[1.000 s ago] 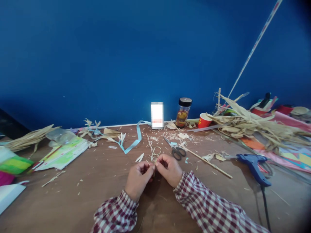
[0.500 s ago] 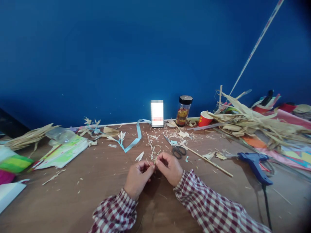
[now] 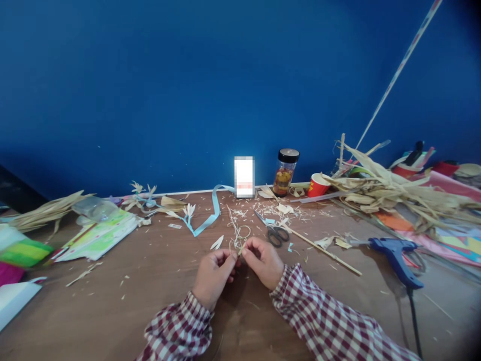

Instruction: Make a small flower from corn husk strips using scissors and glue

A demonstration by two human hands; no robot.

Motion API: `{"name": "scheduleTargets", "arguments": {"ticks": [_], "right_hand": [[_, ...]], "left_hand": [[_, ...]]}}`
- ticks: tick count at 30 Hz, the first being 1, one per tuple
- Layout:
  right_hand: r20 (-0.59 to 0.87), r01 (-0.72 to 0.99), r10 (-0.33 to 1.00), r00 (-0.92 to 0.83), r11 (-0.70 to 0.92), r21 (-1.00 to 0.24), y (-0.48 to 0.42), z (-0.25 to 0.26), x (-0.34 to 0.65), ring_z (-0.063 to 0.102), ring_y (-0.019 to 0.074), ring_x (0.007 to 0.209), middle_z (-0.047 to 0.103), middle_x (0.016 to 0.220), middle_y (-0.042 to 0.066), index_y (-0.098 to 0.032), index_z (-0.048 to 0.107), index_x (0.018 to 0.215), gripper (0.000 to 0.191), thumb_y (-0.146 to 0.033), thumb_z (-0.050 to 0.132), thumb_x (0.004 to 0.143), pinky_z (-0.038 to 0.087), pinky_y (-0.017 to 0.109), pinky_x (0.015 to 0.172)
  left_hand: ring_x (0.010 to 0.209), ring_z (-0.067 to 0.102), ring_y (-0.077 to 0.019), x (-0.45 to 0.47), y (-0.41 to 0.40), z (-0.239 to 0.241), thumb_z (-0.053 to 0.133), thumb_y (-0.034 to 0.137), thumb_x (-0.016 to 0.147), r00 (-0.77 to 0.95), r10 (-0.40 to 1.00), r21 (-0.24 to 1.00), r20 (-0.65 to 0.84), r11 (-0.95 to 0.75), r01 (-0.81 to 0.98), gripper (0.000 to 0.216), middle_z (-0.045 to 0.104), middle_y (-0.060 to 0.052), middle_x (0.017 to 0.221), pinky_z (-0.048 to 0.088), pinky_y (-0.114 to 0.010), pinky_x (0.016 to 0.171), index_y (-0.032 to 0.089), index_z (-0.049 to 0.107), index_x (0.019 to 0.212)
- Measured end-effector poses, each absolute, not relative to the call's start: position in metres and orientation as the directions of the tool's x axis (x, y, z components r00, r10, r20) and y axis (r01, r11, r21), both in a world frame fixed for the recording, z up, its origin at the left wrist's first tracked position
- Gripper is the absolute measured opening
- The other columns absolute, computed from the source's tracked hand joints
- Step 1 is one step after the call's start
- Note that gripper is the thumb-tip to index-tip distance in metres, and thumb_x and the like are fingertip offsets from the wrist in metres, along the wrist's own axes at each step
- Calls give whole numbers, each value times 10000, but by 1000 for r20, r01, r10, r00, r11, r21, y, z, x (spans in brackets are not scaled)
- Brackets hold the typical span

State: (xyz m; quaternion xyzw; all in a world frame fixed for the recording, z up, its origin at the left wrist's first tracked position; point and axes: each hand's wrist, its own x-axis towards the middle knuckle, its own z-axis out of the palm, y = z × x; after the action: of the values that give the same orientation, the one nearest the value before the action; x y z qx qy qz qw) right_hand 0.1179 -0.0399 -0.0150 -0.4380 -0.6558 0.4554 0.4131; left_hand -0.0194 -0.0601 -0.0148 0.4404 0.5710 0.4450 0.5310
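Note:
My left hand [image 3: 213, 277] and my right hand [image 3: 263, 260] meet low over the brown table [image 3: 158, 296], both in red-and-white checked sleeves. Their fingertips pinch a thin pale straw strand [image 3: 240, 246] between them. The strand runs up into a loose curl of straw fibres [image 3: 240, 231] lying just beyond the hands. A small white petal-shaped cutting [image 3: 217, 243] lies left of the curl. Black-handled scissors [image 3: 273, 230] lie just right of it, shut.
A blue glue gun [image 3: 394, 253] with its cord lies at right, a long wooden stick [image 3: 323, 249] beside the scissors. Dried husks [image 3: 391, 193], a red cup [image 3: 317, 185] and a jar [image 3: 285, 172] stand at the back right. A light blue ribbon [image 3: 210, 215] and coloured papers [image 3: 95, 235] lie left.
The hands stay together on the strand; the fingers shift slightly. The view drifts a little.

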Motion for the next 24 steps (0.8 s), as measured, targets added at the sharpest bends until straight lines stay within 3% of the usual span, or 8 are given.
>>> {"name": "scheduleTargets", "arguments": {"ticks": [14,24], "right_hand": [[133,176,961,-242,178,-968,-38,-21,118,357,74,477,411,540,-51,-171,489,706,160,-298,460,797,286,182,437],[101,124,942,-320,148,-981,-39,-16,117,485,98,547,557,619,-9,-155,536,750,163,-315,510,767,375,200,511]], "left_hand": [[452,459,-77,-19,-59,-17,596,376,656,-3,987,984,-162,162,70,245,523,29,533,426,-176,391,136,592,701],[456,470,-73,-19,-59,-18,600,375,659,-16,988,988,-156,156,0,243,540,20,547,421,-175,423,132,591,656]]}}
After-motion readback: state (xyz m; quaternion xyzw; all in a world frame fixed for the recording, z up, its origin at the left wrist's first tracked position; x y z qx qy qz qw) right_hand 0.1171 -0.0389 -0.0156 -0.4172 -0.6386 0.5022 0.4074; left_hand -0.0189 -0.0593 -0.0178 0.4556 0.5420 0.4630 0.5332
